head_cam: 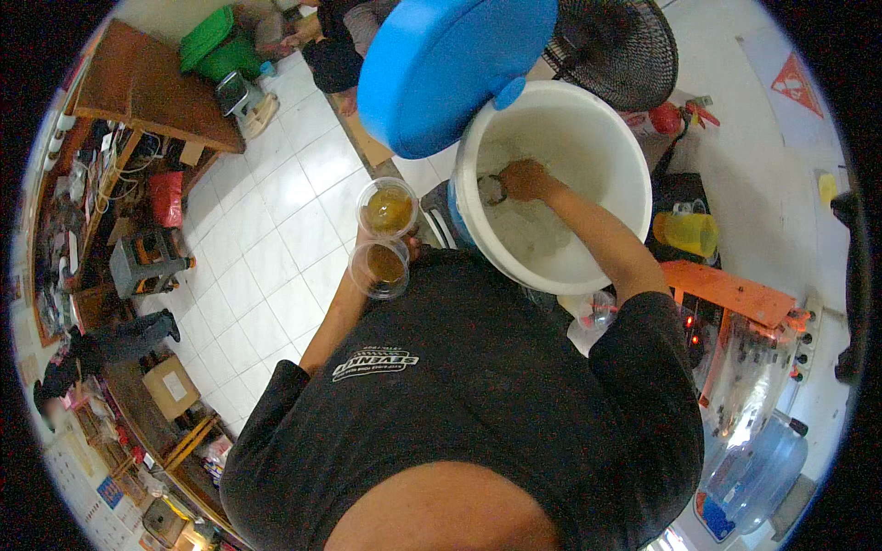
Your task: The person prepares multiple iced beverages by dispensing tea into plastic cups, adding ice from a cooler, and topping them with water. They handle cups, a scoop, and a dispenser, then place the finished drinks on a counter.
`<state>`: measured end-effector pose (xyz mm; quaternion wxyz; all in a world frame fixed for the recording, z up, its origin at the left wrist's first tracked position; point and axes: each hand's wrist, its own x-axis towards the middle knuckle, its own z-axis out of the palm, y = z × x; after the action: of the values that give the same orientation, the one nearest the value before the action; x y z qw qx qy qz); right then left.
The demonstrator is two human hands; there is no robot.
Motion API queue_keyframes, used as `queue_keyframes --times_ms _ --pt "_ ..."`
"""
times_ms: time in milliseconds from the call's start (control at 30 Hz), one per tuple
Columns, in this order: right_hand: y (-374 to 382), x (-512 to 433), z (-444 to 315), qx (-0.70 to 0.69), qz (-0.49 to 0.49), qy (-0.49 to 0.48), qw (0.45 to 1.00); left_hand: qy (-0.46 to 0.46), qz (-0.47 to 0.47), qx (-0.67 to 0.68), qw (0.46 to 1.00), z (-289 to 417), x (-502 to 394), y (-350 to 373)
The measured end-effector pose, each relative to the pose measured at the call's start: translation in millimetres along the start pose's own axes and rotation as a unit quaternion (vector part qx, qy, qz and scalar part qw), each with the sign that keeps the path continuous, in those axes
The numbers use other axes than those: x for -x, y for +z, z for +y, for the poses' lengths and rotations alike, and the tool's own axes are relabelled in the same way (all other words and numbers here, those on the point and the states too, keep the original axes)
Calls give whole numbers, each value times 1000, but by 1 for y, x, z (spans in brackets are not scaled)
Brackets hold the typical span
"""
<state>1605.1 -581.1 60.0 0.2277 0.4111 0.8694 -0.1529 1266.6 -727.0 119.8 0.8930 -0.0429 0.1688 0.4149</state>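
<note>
My left hand [414, 246] holds two clear plastic cups side by side, partly hiding behind them. The far cup [388, 209] and the near cup [380, 270] each contain a yellow-brown liquid. To the right stands a large white-walled round cooler tub [630, 189] with its blue lid [441, 76] tilted up at the far side. Deep inside it, my right hand [526, 180] is closed on a small round-rimmed vessel [491, 189], whose exact kind is unclear. Pale, cloudy contents [527, 231], perhaps ice, lie under that hand.
A black fan [613, 52] and a red fire extinguisher [665, 118] stand beyond the tub. At right are a yellow pitcher [685, 233] and a blue water bottle [765, 468]. A person [337, 62] sits ahead; another person [131, 337] is at left near a plastic stool [148, 265].
</note>
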Motion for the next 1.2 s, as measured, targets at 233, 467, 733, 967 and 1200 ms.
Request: queue_keyframes --times_ms 233,467,733,967,1200 --pt "-34 50 7 -138 -16 13 990 -11 32 36 999 -2 -12 -9" --pt "-114 111 -11 -205 14 15 978 79 149 61 984 -13 -33 -30" --pt "-201 173 -59 -266 95 -17 959 30 -83 97 991 -11 -55 -38" --pt "-210 136 -141 -62 36 15 997 109 167 34 979 -22 -56 -11" --pt "-215 150 -176 27 39 63 997 153 197 -20 968 -16 -37 11"
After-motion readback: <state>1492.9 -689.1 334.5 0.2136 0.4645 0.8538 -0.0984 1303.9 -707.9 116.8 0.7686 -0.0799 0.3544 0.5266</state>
